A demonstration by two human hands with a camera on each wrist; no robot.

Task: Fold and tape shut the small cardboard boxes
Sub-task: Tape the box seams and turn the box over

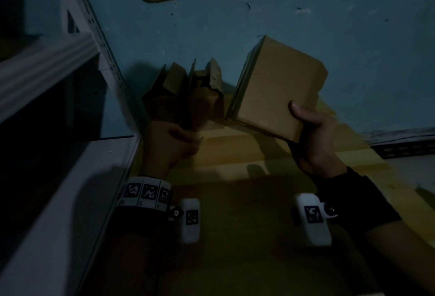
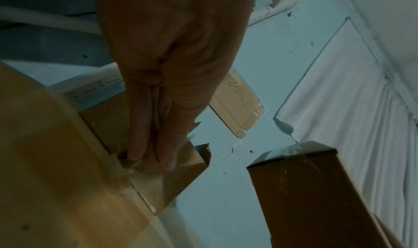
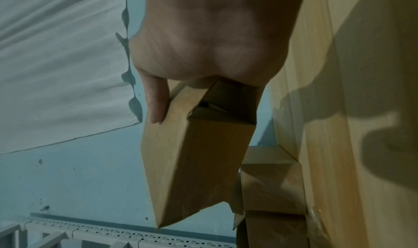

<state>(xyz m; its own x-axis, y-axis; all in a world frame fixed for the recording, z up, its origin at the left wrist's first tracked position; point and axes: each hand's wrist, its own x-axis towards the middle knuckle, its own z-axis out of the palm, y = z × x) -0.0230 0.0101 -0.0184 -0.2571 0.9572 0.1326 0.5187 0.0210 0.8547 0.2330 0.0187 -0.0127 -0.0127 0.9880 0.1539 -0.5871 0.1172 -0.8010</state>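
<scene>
Pale wooden table (image 1: pixel 247 152), cardboard boxes (image 1: pixel 183 98) at its back

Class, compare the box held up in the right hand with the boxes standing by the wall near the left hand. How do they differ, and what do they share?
1. The held box is lifted off the wooden table, gripped by the right hand; the boxes by the wall rest on it.
2. The held box looks closed and smooth from the head view; the boxes by the wall have flaps sticking up.
3. The held box tilts; the others stand upright.
Both are plain brown cardboard.
</scene>
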